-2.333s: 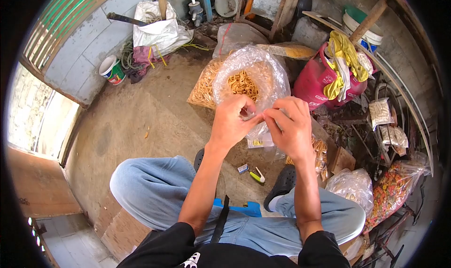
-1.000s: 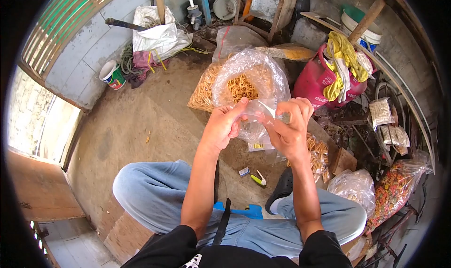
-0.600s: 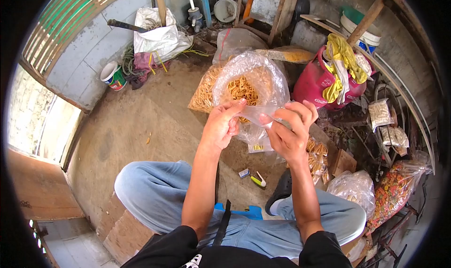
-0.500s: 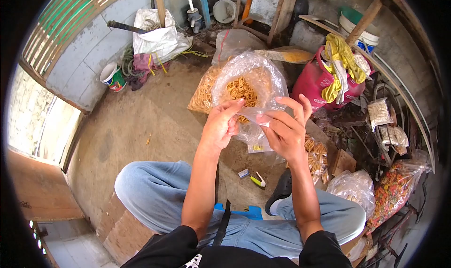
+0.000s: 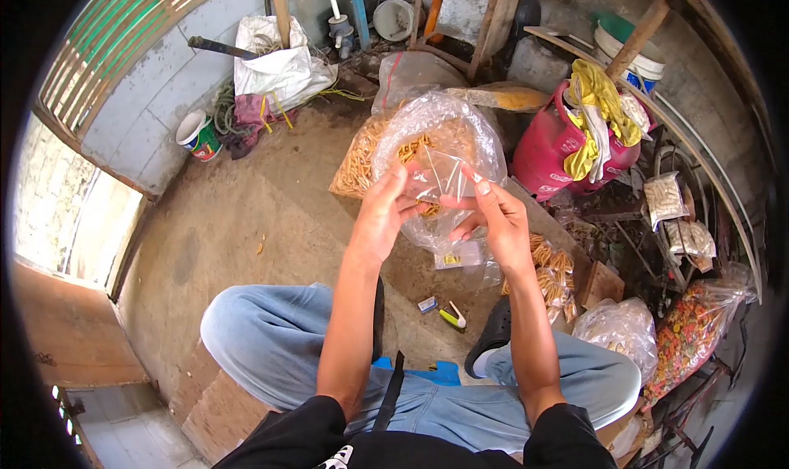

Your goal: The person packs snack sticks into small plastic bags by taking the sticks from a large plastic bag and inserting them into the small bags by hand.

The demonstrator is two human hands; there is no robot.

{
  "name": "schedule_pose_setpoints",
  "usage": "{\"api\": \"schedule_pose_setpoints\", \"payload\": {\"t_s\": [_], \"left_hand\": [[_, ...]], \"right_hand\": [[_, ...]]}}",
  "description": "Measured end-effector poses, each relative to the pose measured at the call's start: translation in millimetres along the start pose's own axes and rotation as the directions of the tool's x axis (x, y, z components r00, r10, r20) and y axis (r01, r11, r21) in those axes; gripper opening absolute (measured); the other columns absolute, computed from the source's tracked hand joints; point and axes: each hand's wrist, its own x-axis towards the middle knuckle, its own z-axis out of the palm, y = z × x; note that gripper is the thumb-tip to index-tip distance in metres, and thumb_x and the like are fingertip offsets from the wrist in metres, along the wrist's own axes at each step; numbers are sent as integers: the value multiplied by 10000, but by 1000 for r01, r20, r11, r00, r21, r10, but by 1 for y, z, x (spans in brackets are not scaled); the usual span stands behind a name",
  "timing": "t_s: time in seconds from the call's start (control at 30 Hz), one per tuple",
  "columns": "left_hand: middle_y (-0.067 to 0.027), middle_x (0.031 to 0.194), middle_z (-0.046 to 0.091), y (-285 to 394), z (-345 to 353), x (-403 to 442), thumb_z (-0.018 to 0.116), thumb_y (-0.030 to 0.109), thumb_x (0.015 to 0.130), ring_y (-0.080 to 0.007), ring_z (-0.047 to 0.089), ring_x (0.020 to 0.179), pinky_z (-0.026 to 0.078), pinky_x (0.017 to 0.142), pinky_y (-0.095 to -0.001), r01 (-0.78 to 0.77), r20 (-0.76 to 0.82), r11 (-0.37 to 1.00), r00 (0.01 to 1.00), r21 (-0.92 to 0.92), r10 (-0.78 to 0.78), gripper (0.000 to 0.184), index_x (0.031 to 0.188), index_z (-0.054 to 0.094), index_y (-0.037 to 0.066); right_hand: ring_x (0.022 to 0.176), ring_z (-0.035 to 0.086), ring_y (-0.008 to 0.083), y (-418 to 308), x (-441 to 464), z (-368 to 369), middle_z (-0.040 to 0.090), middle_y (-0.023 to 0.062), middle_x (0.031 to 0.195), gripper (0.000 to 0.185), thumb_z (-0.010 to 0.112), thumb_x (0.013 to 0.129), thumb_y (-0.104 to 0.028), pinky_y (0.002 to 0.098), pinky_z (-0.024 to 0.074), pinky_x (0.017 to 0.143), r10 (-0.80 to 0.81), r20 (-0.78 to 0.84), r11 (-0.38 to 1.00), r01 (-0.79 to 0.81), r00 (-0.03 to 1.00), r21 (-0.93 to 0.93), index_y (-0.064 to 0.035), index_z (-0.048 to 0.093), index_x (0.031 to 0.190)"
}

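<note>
A small clear plastic bag [image 5: 437, 173] is stretched between my two hands, and no contents show in it. My left hand [image 5: 380, 216] pinches its left side between thumb and fingers. At the other side, my right hand [image 5: 500, 227] grips the bag with thumb and index finger. Just beyond them stands a large open clear bag [image 5: 481, 128] of brown stick-like snacks [image 5: 415, 147], partly hidden by my hands. On the floor nearer me lie a green and white stapler [image 5: 452, 314] and a small blue and white box [image 5: 427, 305].
Packed snack bags [image 5: 552, 276] lie to the right, near a bag of colourful snacks [image 5: 690, 329]. Pink gas cylinders [image 5: 542, 153] with yellow gloves [image 5: 592, 99] stand at the back right. A white sack [image 5: 279, 79] and a paint bucket [image 5: 197, 135] sit at the back left.
The small plastic bag has been spread wider and raised between my hands. My right hand has turned, its raised fingers coming down, and now pinches the bag's right side.
</note>
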Motion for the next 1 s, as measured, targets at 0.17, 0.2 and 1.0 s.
{"api": "schedule_pose_setpoints", "payload": {"t_s": [0.17, 0.2, 1.0], "left_hand": [[-63, 1111, 622, -17, 10, 2, 529, 318, 944, -167, 594, 978, 463, 875, -343, 42, 116, 940, 993, -338, -3, 355, 1197, 538, 69], [-63, 1111, 622, -18, 9, 3, 529, 318, 944, -167, 594, 978, 463, 875, -343, 45, 112, 940, 994, -339, -7, 355, 1197, 538, 69], [61, 1000, 679, -46, -72, 57, 658, 262, 868, -84, 610, 953, 519, 775, -274, -73, -451, 825, 862, -561, -230, 168, 999, 630, 160]], "right_hand": [[569, 642, 158, 14, 9, 9, 668, 159, 1024, 474, 395, 998, -333, 221, 464, 529, 76, 77, 989, -85, 994, 121, -20, 433, 1352], [566, 638, 140, 16, 12, 10, 671, 136, 1024, 449, 398, 999, -317, 204, 446, 510, 115, 90, 984, -126, 989, 124, -36, 450, 1345], [995, 608, 334, 280, 152, -33, 638, 180, 1080, 406, 597, 795, -239, 392, 473, 877, 239, -66, 546, -190, 969, -816, -72, 613, 1165]]}}
